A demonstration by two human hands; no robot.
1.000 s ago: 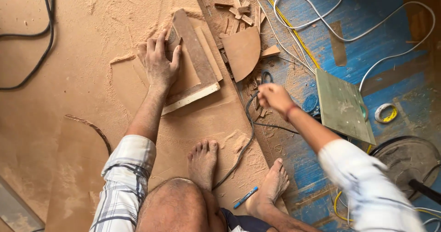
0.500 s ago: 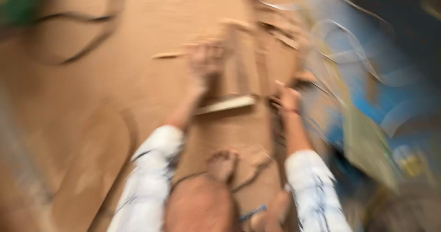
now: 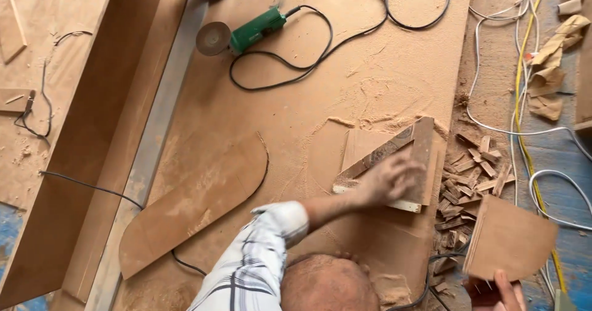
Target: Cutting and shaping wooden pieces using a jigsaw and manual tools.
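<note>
Head view: left hand [image 3: 388, 178] presses wooden frame [image 3: 401, 163]; right hand [image 3: 502, 292] grips board [image 3: 509, 237].

Flat triangular wooden frame [image 3: 394, 166], sawdust-covered

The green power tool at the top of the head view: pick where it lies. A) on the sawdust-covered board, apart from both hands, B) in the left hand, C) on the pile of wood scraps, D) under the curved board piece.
A: the green power tool lies on the sawdust-covered board, its cord looping beside it, well away from the left hand and the right hand.
</note>
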